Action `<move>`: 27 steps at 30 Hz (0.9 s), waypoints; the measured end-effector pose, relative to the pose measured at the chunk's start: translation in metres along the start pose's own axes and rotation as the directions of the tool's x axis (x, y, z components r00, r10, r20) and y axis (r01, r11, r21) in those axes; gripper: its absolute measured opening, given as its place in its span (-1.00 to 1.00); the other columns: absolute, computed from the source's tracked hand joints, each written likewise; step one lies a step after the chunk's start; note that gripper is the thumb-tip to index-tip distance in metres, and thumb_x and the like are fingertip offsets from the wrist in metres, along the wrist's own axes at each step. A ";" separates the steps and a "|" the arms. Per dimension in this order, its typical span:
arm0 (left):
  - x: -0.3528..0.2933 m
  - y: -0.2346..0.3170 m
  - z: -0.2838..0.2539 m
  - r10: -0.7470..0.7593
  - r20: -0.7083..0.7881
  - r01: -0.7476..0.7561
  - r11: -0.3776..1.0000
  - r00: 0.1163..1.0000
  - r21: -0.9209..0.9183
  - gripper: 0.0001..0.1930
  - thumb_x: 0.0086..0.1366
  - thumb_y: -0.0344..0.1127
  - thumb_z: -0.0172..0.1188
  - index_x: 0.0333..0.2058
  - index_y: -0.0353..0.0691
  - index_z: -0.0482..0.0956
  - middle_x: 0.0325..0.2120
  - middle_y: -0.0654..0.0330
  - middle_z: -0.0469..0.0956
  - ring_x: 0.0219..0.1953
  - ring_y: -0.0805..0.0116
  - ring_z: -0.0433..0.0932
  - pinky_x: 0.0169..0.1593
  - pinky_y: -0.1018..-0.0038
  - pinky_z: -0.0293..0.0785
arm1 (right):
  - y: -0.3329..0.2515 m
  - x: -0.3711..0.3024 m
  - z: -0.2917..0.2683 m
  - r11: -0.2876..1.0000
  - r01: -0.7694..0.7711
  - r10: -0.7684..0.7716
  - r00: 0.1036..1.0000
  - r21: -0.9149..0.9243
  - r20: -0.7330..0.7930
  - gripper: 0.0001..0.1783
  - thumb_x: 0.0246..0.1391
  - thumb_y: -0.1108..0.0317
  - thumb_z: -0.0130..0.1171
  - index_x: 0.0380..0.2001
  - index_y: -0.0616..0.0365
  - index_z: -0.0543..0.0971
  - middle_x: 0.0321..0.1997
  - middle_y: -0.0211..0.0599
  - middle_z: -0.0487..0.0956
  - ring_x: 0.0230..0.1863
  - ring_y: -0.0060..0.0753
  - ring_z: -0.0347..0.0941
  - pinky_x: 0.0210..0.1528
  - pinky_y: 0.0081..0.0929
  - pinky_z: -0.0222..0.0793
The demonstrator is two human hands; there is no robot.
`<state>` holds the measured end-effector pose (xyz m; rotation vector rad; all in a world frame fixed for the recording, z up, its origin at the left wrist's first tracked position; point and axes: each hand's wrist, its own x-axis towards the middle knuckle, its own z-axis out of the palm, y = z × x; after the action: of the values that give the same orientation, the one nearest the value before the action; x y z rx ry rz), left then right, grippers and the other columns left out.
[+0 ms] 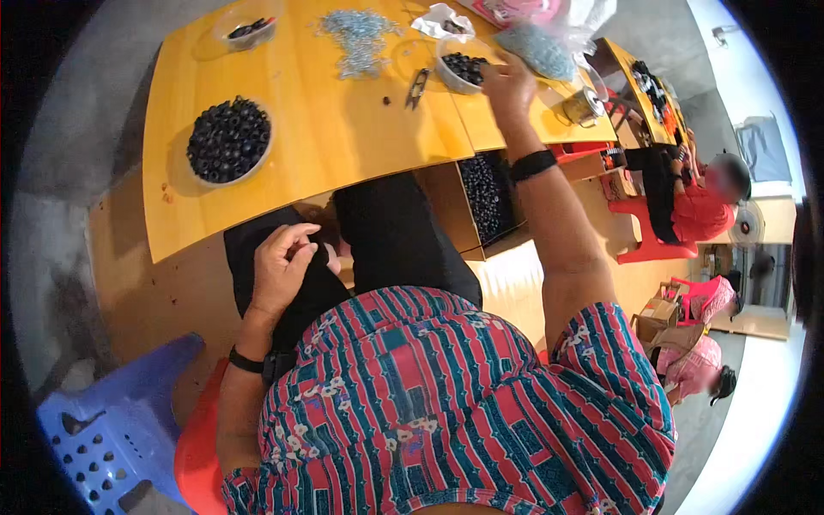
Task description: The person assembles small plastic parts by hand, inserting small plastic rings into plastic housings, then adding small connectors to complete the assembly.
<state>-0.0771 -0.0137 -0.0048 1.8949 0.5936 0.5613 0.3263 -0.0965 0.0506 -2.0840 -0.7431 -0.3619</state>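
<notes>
My right hand [511, 88] is at the right rim of a small clear bowl [452, 75] holding black parts [465, 67]. Its fingers are bent together toward those parts, and whatever is between them is hidden. Over my lap, my left hand [285, 262] is curled with thumb and fingers close together. Anything it holds is too small to make out. A larger round bowl [269, 148], heaped with black ring-like parts [227, 139], stands at the table's left. Thread snips [417, 88] lie just left of the small bowl, near one loose dark piece [386, 101].
On the yellow table [318, 137] are a pile of small clear-blue pieces [356, 39], another tub [249, 36], a plastic bag of pieces [539, 51] and a metal can [584, 106]. Below stands an open box of dark parts [487, 193]. Other people sit at the right.
</notes>
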 end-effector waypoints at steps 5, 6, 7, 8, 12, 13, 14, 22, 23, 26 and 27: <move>0.000 -0.009 -0.007 0.041 0.056 -0.040 0.999 0.998 -0.029 -0.76 0.03 -0.55 0.11 -0.26 -0.26 0.53 -0.58 0.21 0.40 -0.53 0.43 0.43 -0.40 0.56 0.36 | -0.010 -0.005 0.014 0.947 -0.129 0.087 0.985 0.296 0.152 -0.77 -0.14 0.44 0.24 -0.32 0.27 0.59 -0.56 -0.35 0.56 -0.65 -0.60 0.41 -0.56 -0.63 0.35; -0.001 -0.008 -0.009 0.058 0.056 -0.056 0.998 0.997 -0.031 -0.76 0.03 -0.54 0.11 -0.26 -0.26 0.53 -0.58 0.21 0.40 -0.53 0.42 0.43 -0.40 0.55 0.37 | -0.029 -0.020 0.018 0.885 -0.169 0.084 0.974 0.433 0.208 -0.81 -0.08 0.46 0.20 -0.34 0.28 0.59 -0.54 -0.38 0.55 -0.64 -0.63 0.38 -0.57 -0.66 0.33; -0.003 0.002 0.018 0.051 0.032 -0.048 0.997 0.998 -0.067 -0.78 0.03 -0.52 0.13 -0.28 -0.25 0.53 -0.58 0.21 0.40 -0.53 0.42 0.42 -0.41 0.55 0.36 | -0.033 -0.025 0.004 0.905 -0.146 0.023 0.954 0.400 0.297 -0.81 -0.06 0.47 0.18 -0.32 0.30 0.58 -0.54 -0.40 0.54 -0.62 -0.65 0.37 -0.54 -0.68 0.33; -0.003 0.006 0.020 0.012 0.051 -0.006 0.994 0.999 -0.111 -0.78 0.03 -0.51 0.14 -0.28 -0.24 0.54 -0.57 0.22 0.40 -0.54 0.46 0.42 -0.42 0.56 0.35 | -0.044 -0.038 0.004 0.912 -0.135 -0.016 0.932 0.387 0.363 -0.81 -0.03 0.48 0.15 -0.30 0.33 0.57 -0.53 -0.43 0.52 -0.59 -0.66 0.37 -0.52 -0.69 0.33; -0.005 0.006 0.023 0.005 0.091 0.009 0.987 0.996 -0.160 -0.77 0.03 -0.50 0.15 -0.27 -0.24 0.53 -0.57 0.24 0.40 -0.55 0.50 0.40 -0.43 0.58 0.34 | -0.098 -0.085 0.020 0.841 -0.195 -0.160 0.801 0.505 0.576 -0.86 -0.02 0.47 0.17 -0.35 0.28 0.58 -0.47 -0.42 0.55 -0.57 -0.70 0.39 -0.54 -0.75 0.34; -0.006 0.009 0.023 0.017 0.110 0.002 0.986 0.994 -0.168 -0.77 0.03 -0.50 0.15 -0.27 -0.24 0.53 -0.57 0.25 0.40 -0.55 0.50 0.40 -0.43 0.59 0.34 | -0.110 -0.093 0.025 0.829 -0.169 -0.225 0.771 0.533 0.596 -0.85 -0.03 0.47 0.18 -0.34 0.25 0.58 -0.49 -0.42 0.54 -0.58 -0.69 0.40 -0.54 -0.73 0.34; -0.007 0.010 0.024 0.012 0.106 0.006 0.986 0.994 -0.169 -0.77 0.03 -0.50 0.15 -0.27 -0.24 0.53 -0.57 0.25 0.40 -0.55 0.50 0.40 -0.43 0.59 0.34 | -0.119 -0.099 0.030 0.817 -0.144 -0.287 0.738 0.558 0.610 -0.84 -0.04 0.47 0.18 -0.33 0.22 0.58 -0.51 -0.42 0.52 -0.58 -0.68 0.40 -0.54 -0.72 0.34; -0.013 0.020 0.028 0.013 0.092 0.007 0.976 0.996 -0.219 -0.78 0.05 -0.50 0.14 -0.26 -0.25 0.53 -0.56 0.26 0.40 -0.54 0.53 0.39 -0.42 0.60 0.35 | -0.152 -0.104 0.059 0.827 0.230 -0.527 0.637 0.513 0.563 -0.82 -0.08 0.48 0.19 -0.32 0.20 0.57 -0.56 -0.47 0.43 -0.56 -0.69 0.33 -0.49 -0.69 0.31; -0.013 0.021 0.028 0.013 0.088 0.006 0.975 0.996 -0.220 -0.78 0.05 -0.50 0.14 -0.26 -0.25 0.53 -0.56 0.26 0.40 -0.54 0.53 0.39 -0.42 0.60 0.35 | -0.156 -0.103 0.058 0.815 0.337 -0.568 0.629 0.472 0.531 -0.80 -0.11 0.47 0.21 -0.32 0.18 0.57 -0.58 -0.44 0.42 -0.56 -0.66 0.33 -0.49 -0.66 0.31; -0.013 0.025 0.028 -0.032 0.135 0.060 0.976 0.990 -0.207 -0.80 0.09 -0.47 0.14 -0.25 -0.26 0.54 -0.52 0.28 0.43 -0.47 0.55 0.42 -0.36 0.61 0.37 | -0.169 -0.102 0.064 0.819 0.392 -0.571 0.624 0.418 0.534 -0.78 -0.19 0.32 0.27 -0.39 0.10 0.60 -0.55 -0.20 0.49 -0.50 -0.26 0.47 -0.37 -0.39 0.41; -0.013 0.025 0.029 -0.050 0.145 0.077 0.980 0.988 -0.185 -0.80 0.09 -0.46 0.15 -0.25 -0.26 0.54 -0.52 0.27 0.43 -0.46 0.55 0.42 -0.35 0.61 0.37 | -0.173 -0.102 0.067 0.817 0.394 -0.574 0.620 0.421 0.534 -0.78 -0.19 0.32 0.27 -0.39 0.10 0.60 -0.55 -0.20 0.49 -0.50 -0.26 0.47 -0.37 -0.39 0.41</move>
<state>-0.0653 -0.0514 0.0064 1.7125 0.4896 0.4242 0.1376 -0.0036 0.0711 -1.6938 -1.7056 0.1981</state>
